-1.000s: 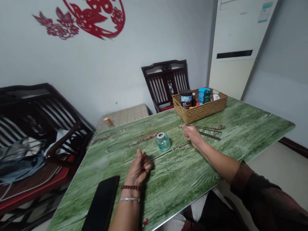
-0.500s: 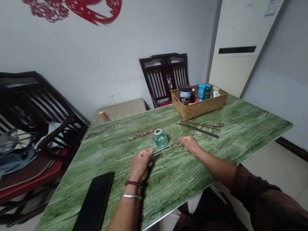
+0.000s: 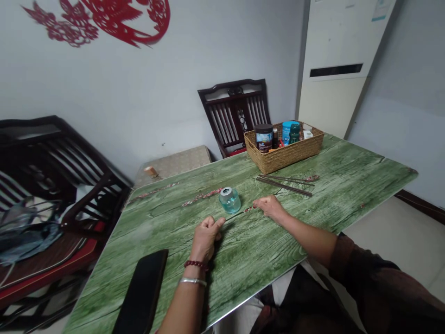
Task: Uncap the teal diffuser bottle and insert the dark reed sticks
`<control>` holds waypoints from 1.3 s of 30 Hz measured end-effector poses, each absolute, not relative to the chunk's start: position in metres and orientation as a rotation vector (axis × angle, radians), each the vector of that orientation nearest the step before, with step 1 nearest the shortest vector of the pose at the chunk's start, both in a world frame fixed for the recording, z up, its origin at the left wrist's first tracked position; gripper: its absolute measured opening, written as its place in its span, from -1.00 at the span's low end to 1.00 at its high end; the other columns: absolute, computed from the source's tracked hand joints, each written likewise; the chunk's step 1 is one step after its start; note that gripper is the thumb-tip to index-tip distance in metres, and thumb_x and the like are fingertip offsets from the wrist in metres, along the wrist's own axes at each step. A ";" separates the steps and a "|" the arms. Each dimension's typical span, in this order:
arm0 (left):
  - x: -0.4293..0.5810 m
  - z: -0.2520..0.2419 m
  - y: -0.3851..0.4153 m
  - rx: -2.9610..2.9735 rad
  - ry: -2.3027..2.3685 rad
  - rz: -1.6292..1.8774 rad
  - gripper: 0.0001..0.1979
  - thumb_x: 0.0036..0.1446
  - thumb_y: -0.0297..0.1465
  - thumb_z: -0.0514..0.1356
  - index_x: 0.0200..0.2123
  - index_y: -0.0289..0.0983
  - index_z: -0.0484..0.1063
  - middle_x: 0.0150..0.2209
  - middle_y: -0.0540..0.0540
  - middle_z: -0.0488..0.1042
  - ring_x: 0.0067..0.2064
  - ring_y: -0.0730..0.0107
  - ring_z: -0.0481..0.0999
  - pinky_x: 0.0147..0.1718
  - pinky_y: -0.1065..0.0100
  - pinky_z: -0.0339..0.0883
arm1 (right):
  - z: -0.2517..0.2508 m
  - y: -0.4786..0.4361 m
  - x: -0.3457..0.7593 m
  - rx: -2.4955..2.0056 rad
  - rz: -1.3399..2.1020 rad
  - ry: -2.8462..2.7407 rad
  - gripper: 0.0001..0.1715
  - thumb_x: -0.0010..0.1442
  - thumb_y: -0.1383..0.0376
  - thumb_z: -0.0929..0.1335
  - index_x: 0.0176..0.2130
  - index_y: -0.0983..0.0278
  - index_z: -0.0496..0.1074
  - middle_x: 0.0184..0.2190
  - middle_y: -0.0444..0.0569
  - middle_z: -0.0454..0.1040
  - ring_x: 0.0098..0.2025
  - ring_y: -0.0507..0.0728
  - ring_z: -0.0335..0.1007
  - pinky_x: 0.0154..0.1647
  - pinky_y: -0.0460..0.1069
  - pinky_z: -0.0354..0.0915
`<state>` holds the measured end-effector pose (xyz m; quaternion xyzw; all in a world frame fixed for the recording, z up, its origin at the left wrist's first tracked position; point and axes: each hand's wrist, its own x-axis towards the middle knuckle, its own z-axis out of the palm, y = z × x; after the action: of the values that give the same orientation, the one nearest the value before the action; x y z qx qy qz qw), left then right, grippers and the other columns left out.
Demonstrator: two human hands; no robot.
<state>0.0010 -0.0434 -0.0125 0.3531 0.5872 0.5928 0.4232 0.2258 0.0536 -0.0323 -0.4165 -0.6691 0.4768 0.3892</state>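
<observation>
Head view: the right hand [image 3: 270, 208] has drawn back from the bundle of dark reed sticks [image 3: 284, 186] and now sits beside the glass diffuser jar [image 3: 229, 200], while the left hand [image 3: 206, 239] has come up closer to the jar's near side. A thin dark stick [image 3: 234, 216] runs low across the tabletop just in front of the jar, from the left hand's thumb and forefinger, which seem pinched on its end, toward the right hand. The right hand's fingers curl down near the far end of the stick, but whether they grip it cannot be told. The jar stands upright and apart from both hands, with pale blue liquid and a silver metal collar. The bundle lies on the green wood-grain tabletop [image 3: 340, 195], toward the far edge, just in front of the wicker basket [image 3: 283, 157]. The basket sits by the far corner and holds a dark-lidded tub [image 3: 263, 138], a blue container [image 3: 286, 132] and a green bottle [image 3: 294, 133]. A black slab-like phone [image 3: 141, 292] lies at the near edge, left of the left forearm [image 3: 182, 308], and nothing stands between the hands and the jar
</observation>
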 end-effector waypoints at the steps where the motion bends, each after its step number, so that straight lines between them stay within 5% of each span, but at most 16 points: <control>1: -0.001 -0.011 -0.043 0.883 1.472 1.494 -0.33 -0.31 -0.06 0.49 -0.59 -0.18 0.00 -0.65 0.24 -0.02 -0.63 0.64 0.01 -0.67 0.51 0.02 | -0.032 0.053 0.226 -1.062 1.206 -1.703 -0.27 0.05 -0.29 0.29 -0.66 0.19 0.01 -0.67 -0.27 -0.12 -0.57 -0.04 -0.14 -0.49 -0.06 -0.18; 5: -0.015 0.003 -0.029 0.886 1.506 1.605 -0.41 -0.21 0.06 0.43 -0.50 -0.22 0.20 -0.58 0.19 0.16 -0.58 0.60 0.18 -0.57 0.50 0.19 | -0.019 0.056 0.218 -1.109 1.134 -1.726 -0.38 0.14 -0.17 0.31 -0.62 0.22 0.16 -0.67 -0.26 0.06 -0.54 -0.02 0.05 -0.47 -0.07 -0.03; 8: -0.019 0.017 -0.009 0.924 1.455 1.764 -0.40 -0.16 0.03 0.44 -0.17 -0.20 0.39 -0.24 0.01 0.48 -0.27 0.46 0.51 -0.26 0.42 0.40 | -0.004 0.064 0.201 -1.148 1.120 -1.746 -0.58 0.00 0.00 0.49 -0.33 0.26 0.43 -0.45 -0.17 0.43 -0.37 0.06 0.35 -0.32 -0.06 0.20; 11: -0.009 0.021 0.011 1.109 1.338 1.807 -0.29 -0.03 -0.01 0.40 0.14 -0.14 0.33 0.16 -0.22 0.43 0.15 0.17 0.47 0.10 0.18 0.34 | 0.003 0.072 0.177 -1.067 1.165 -1.803 -0.17 -0.20 0.15 0.61 0.04 0.25 0.39 -0.04 0.01 0.53 -0.03 0.18 0.47 -0.02 0.03 0.32; 14: 0.005 0.013 0.023 1.342 1.277 1.689 -0.22 0.05 0.00 0.34 0.28 -0.12 0.25 0.31 -0.30 0.31 0.34 0.00 0.30 0.27 0.01 0.18 | -0.003 0.076 0.156 -0.986 1.193 -1.893 0.03 -0.21 0.23 0.62 0.20 0.25 0.28 0.15 0.10 0.46 0.14 0.25 0.42 0.14 0.11 0.30; 21: 0.002 -0.004 0.020 1.597 1.363 1.474 -0.40 0.26 -0.06 0.17 0.27 -0.20 0.35 0.23 -0.24 0.44 0.29 0.03 0.37 0.32 -0.01 0.09 | -0.022 0.076 0.148 -0.991 1.040 -2.006 -0.10 -0.02 0.19 0.56 0.24 0.24 0.27 0.09 0.08 0.52 0.10 0.27 0.46 0.09 0.11 0.34; 31: 0.009 0.003 0.022 1.553 1.560 1.565 -0.55 0.10 -0.18 0.31 0.05 -0.19 0.52 0.06 -0.19 0.53 0.21 0.03 0.41 0.28 0.03 0.12 | -0.024 0.077 0.147 -0.997 1.041 -2.014 -0.13 0.00 0.17 0.56 0.22 0.23 0.28 0.05 0.07 0.54 0.05 0.26 0.49 0.03 0.08 0.34; 37: 0.009 -0.002 0.023 1.526 1.524 1.603 -0.15 -0.16 -0.14 0.47 0.22 -0.21 0.31 0.17 -0.27 0.39 0.20 -0.02 0.40 0.21 0.02 0.23 | -0.020 0.074 0.149 -0.977 1.080 -2.024 -0.15 -0.04 0.21 0.56 0.19 0.22 0.29 0.02 0.04 0.55 0.03 0.26 0.50 0.01 0.07 0.35; 39: 0.005 -0.003 0.020 1.524 1.380 1.590 -0.13 -0.03 -0.08 0.40 0.31 -0.19 0.22 0.30 -0.30 0.30 0.32 -0.03 0.30 0.27 0.02 0.15 | -0.019 0.074 0.150 -0.986 1.079 -2.033 -0.14 -0.05 0.21 0.56 0.19 0.21 0.29 0.01 0.04 0.55 0.04 0.26 0.50 0.00 0.07 0.34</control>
<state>0.0053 0.0196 -0.0027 0.5650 0.5117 0.5893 0.2678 0.1497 0.0737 -0.0186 -0.3740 -0.7711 0.4091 0.3134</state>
